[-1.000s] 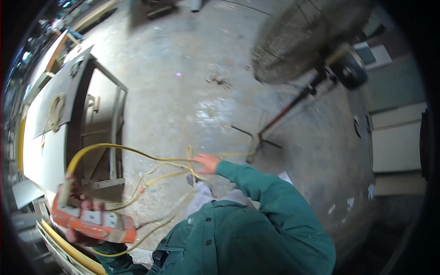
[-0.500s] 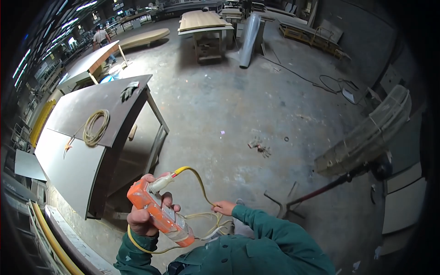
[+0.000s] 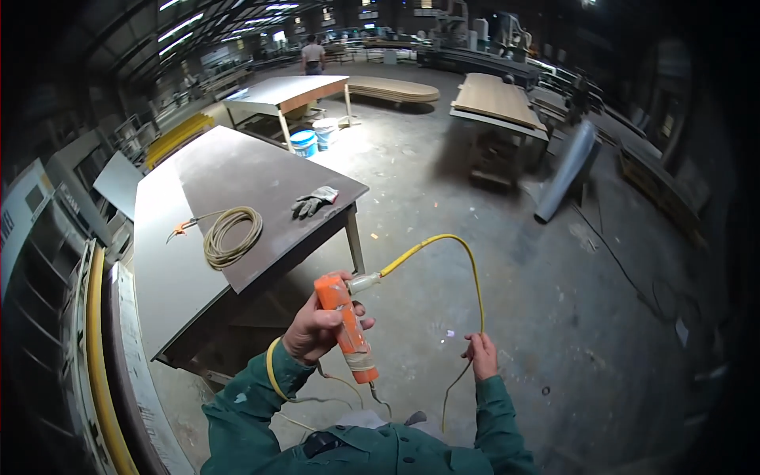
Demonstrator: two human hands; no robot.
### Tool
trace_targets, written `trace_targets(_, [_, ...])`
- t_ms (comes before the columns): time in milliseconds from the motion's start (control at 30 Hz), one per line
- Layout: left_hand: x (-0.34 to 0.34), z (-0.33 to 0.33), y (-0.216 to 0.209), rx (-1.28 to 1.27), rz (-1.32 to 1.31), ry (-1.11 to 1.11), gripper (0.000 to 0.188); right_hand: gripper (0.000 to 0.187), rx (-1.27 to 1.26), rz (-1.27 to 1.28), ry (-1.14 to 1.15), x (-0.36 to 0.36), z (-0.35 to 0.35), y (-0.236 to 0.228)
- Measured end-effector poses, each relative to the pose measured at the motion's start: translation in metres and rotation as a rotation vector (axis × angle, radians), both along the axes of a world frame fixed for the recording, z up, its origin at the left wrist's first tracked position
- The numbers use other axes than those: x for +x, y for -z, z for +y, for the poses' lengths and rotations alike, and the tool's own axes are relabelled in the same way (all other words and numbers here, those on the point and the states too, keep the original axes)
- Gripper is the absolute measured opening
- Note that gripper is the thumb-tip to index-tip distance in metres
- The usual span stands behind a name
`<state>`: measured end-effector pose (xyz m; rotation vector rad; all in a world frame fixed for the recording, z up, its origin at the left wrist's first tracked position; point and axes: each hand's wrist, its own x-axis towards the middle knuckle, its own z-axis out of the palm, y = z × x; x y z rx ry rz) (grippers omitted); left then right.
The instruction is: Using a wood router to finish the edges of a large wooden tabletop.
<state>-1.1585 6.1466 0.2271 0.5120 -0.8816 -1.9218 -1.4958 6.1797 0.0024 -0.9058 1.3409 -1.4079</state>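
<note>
- Our left hand (image 3: 313,324) wraps firmly round the scuffed, oblong orange block (image 3: 346,324), raised before us near the flat-topped table (image 3: 261,170).
- A translucent plug (image 3: 364,283) joins the block to the smooth, arching yellow cable (image 3: 478,285), pinched in our right hand's (image 3: 482,355) curled fingers.
- A ring-shaped coil (image 3: 233,237) and fabric glove (image 3: 315,203) lie on the tabletop.
- We see pale marks on the round blue bucket (image 3: 303,144).

Near table (image 3: 261,170): top part pale, part dark brown. On it, coiled tan cord (image 3: 255,234) with orange end piece (image 3: 183,227); grey glove (image 3: 310,204) near edge, apart from coil. Concrete floor (image 3: 522,269): two buckets (image 3: 304,143) by far table's (image 3: 289,89) legs; dark cable (image 3: 609,252); small dark ring (image 3: 545,390). Farther bench (image 3: 504,126): wooden boards (image 3: 492,99).
</note>
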Motion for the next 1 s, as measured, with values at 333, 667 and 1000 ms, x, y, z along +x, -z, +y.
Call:
trace_targets(333, [-0.052, -0.215, 0.044, 0.07, 0.081, -0.109, 0.069, 0.026, -0.092, 0.01, -0.022, -0.089, -0.235, -0.02])
trace_targets(667, [-0.123, -0.548, 0.074, 0.119, 0.13, 0.133, 0.07, 0.022, 0.074, 0.137, 0.174, -0.161, -0.502, -0.049])
trace_targets(1000, [-0.273, -0.846, 0.068, 0.129, 0.128, 0.307, 0.07, 0.017, -0.034, -0.05, 0.251, -0.26, -0.727, -0.056])
